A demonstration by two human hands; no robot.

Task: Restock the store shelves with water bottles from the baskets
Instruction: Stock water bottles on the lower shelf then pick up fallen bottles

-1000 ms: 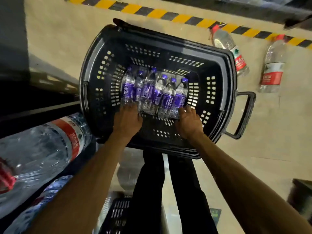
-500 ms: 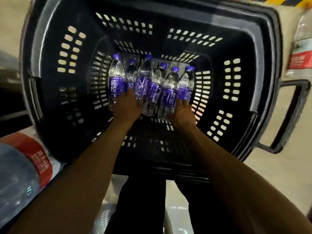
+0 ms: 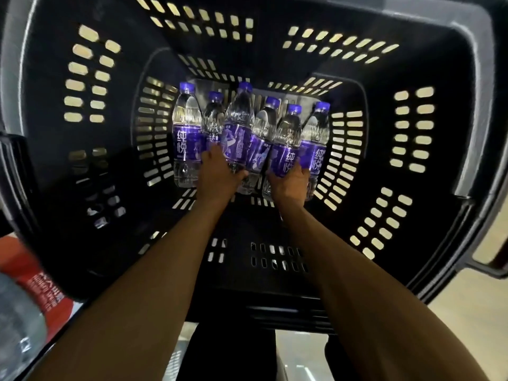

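A black plastic shopping basket (image 3: 384, 78) fills nearly the whole view, its slotted walls letting pale light through. It stands on a pale beige floor (image 3: 467, 325), seen at the lower right beside the basket's side handle (image 3: 492, 266). At the lower left lies a large clear water bottle with a red label (image 3: 24, 306), blurred and close to the camera. Dark trousers (image 3: 233, 353) show at the bottom edge.

On the basket's bottom lie six purple-label water bottles (image 3: 239, 127), side by side and touching, with their blue caps pointing away from the person. The left hand (image 3: 218, 177) lies over the lower half of the second bottle (image 3: 213, 116) from the left – whether its grip has closed I cannot tell. The right hand (image 3: 288, 184) has its grip wrapped round the fifth bottle (image 3: 287, 133), with the thumb on one side of the label and the fingers on the other.
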